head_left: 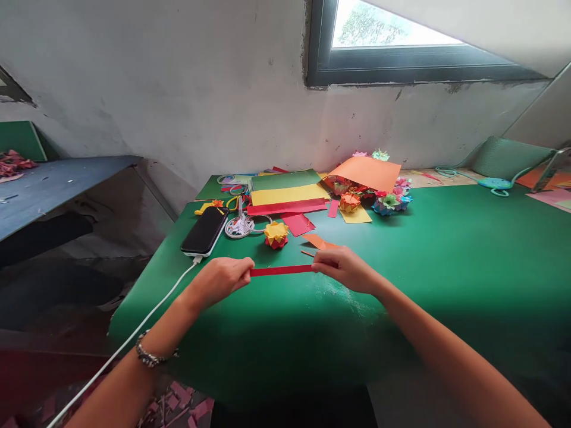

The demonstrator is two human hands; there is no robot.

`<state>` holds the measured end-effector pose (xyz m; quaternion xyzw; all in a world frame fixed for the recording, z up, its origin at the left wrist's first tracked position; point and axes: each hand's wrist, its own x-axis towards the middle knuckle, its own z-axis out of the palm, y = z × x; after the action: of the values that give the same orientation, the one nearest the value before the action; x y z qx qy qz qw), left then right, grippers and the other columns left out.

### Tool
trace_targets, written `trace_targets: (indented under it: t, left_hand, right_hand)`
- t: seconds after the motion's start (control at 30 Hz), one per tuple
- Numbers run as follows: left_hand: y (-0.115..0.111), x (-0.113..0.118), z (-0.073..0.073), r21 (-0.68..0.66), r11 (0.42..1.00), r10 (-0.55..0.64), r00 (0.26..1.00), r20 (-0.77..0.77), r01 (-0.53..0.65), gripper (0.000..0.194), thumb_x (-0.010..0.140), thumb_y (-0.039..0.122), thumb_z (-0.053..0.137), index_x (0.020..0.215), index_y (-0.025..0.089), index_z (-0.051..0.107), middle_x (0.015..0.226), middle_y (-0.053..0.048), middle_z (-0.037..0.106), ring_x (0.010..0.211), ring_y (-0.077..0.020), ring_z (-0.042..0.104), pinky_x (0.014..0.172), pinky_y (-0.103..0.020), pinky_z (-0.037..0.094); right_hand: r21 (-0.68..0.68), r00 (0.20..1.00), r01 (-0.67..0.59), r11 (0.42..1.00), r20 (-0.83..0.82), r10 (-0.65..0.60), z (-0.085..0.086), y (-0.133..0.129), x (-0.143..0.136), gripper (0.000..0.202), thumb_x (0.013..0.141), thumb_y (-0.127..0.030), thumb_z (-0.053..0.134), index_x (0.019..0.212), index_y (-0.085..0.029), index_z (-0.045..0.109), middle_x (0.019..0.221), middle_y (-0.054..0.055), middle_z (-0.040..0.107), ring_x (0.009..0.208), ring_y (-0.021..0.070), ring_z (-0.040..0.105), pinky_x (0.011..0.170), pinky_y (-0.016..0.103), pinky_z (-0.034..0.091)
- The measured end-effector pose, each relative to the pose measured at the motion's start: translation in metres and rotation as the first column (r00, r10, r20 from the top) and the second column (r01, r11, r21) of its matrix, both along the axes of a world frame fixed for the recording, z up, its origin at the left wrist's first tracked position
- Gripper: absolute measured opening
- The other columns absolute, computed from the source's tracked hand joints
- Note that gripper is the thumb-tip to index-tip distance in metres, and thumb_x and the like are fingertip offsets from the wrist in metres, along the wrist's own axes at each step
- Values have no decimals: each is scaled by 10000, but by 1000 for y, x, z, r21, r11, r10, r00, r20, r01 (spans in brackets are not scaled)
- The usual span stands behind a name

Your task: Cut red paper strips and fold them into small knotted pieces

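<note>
A narrow red paper strip (282, 270) is stretched level between my two hands, above the near part of the green table. My left hand (225, 278) pinches its left end. At the other end, my right hand (345, 268) has its fingers closed on the strip, and a thin brown stick (307, 254) shows beside those fingers; whether the hand holds it too I cannot tell. Just beyond the strip sits a yellow and red folded-paper ball (276, 235). An orange paper piece (317, 241) lies behind my right hand.
A phone (205, 230) with a white cable (129, 345) lies at the left. Behind are a tape roll (239, 227), yellow-handled scissors (232, 204), colored paper sheets (288, 194), an orange sheet (368, 172) and folded-paper flowers (392, 201). A blue-green object with a cord (495, 183) rests far right.
</note>
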<state>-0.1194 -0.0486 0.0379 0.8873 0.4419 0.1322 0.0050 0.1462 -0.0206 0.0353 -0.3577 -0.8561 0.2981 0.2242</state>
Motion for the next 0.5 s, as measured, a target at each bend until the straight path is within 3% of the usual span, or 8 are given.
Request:
trace_targets:
  t: [0.13, 0.23, 0.3, 0.4, 0.5]
  left_hand:
    - [6, -23, -4, -72, 981, 188, 974, 125, -180, 162, 743, 217, 339, 645, 193, 466, 503, 26, 468, 453, -105, 441, 491, -221, 307]
    - [11, -25, -8, -216, 933, 350, 865, 360, -287, 189, 754, 301, 354, 659, 186, 468, 501, 39, 420, 460, -97, 410, 501, -221, 323]
    - [12, -15, -10, -399, 902, 382, 734, 562, -164, 254, 736, 379, 425, 844, 167, 512, 644, 18, 509, 513, -88, 443, 516, -215, 363]
    - [13, 10, -9, -553, 818, 430, 469, 771, 160, 657, 623, 427, 603, 1187, 166, 391, 993, -59, 542, 608, -74, 508, 546, -209, 430]
    - [14, 30, -4, -641, 726, 627, 146, 766, 248, 624, 643, 373, 645, 1184, 154, 425, 913, -31, 562, 640, -56, 534, 562, -170, 469]
  right_hand:
    - [-28, 993, 115, 993, -9, -116, 0, 1, 21, 311, 808, -377, 425, 583, -166, 465, 491, -61, 322, 466, 64, 263, 447, 206, 226]
    - [-113, 967, 217, 970, -109, -229, 2, 3, 26, 371, 773, -490, 429, 586, -170, 457, 499, -58, 308, 468, 68, 247, 437, 216, 208]
    - [-204, 949, 221, 954, -182, -259, 3, 3, 24, 419, 741, -563, 432, 591, -172, 455, 503, -59, 301, 466, 68, 243, 429, 217, 202]
    - [-360, 936, 145, 922, -253, -246, 2, 1, 14, 455, 705, -615, 447, 614, -170, 465, 489, -68, 284, 450, 63, 240, 416, 217, 193]
    - [-465, 924, 78, 882, -299, -240, -1, -2, 5, 461, 684, -621, 480, 627, -164, 463, 487, -72, 301, 439, 54, 249, 412, 213, 187]
